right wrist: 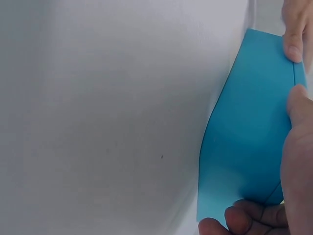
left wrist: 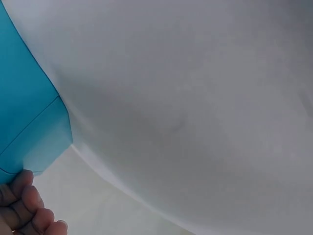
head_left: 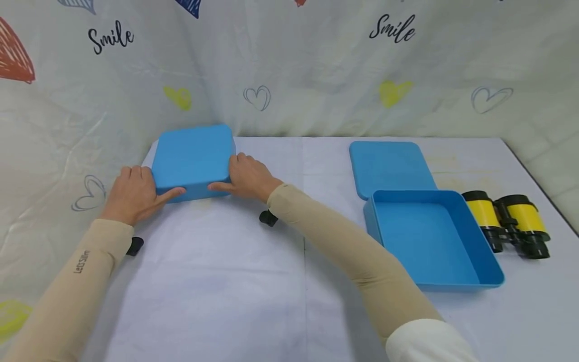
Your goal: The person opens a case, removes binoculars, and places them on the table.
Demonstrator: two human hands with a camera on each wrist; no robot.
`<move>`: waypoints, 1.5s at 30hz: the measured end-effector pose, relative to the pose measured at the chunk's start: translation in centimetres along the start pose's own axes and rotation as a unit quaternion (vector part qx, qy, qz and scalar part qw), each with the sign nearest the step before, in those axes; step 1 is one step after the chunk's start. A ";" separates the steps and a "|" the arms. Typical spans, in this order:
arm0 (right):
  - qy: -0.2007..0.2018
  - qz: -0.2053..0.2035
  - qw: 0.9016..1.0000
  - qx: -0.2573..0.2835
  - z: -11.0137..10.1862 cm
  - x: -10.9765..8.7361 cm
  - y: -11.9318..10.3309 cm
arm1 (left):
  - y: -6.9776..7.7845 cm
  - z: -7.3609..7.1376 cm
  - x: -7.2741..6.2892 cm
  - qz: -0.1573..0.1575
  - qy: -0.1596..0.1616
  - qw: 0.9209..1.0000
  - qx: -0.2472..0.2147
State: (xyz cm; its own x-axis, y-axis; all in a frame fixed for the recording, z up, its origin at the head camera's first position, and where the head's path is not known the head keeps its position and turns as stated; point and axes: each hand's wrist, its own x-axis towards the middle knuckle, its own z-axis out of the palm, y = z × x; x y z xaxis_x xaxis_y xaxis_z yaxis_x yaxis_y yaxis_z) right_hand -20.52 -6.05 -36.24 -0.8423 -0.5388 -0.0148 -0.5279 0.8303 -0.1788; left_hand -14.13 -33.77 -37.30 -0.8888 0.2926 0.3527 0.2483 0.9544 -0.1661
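Observation:
A blue rectangular box with its lid on is between my two hands at the far left of the table. At its left side my left hand grips it, thumb along the front face. My right hand grips the right side, thumb also at the front. A thin seam below the lid shows on the box in the right wrist view, with fingers curled at its lower end. In the left wrist view only a corner of the box appears, fingertips right at its edge.
On the right stands an open blue box, nothing inside. Behind it lies a flat blue lid. Yellow and black binoculars lie beside the box, near the table's right side. A printed curtain hangs behind the white-covered table.

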 end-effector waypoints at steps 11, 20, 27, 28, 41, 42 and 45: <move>0.015 -0.001 1.000 -0.012 0.1 -1.5 0.1 | 0.8 -0.1 -0.5 0.013 0.019 1.000 -0.005; 0.047 -0.010 0.998 -0.029 0.5 -2.6 0.4 | 1.6 -0.2 -0.9 0.001 0.029 0.999 -0.021; 0.049 -0.009 0.998 -0.034 0.5 -3.4 0.3 | 2.3 -0.3 -1.1 0.007 0.045 0.999 -0.012; 0.049 -0.009 0.998 -0.036 0.5 -3.5 0.3 | 2.4 -0.4 -1.2 0.009 0.050 0.999 -0.010; 0.064 -0.008 0.997 -0.049 0.8 -5.3 0.3 | 3.4 -0.4 -1.8 0.048 0.103 0.994 0.002; 0.066 -0.010 0.997 -0.049 0.8 -5.4 0.2 | 3.4 -0.4 -1.9 0.054 0.113 0.992 0.003; 0.071 -0.011 0.996 -0.049 0.8 -5.8 0.2 | 3.7 -0.7 -2.0 0.073 0.143 0.987 0.007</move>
State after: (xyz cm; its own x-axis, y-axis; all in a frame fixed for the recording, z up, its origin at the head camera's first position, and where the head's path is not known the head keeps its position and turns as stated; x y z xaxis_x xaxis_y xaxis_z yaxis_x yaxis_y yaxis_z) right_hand -15.69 -2.87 -36.96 -0.8333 -0.5378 0.1280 -0.5493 0.8317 -0.0810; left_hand -11.18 -30.81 -37.99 -0.6981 0.4334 0.5700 0.3575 0.9007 -0.2470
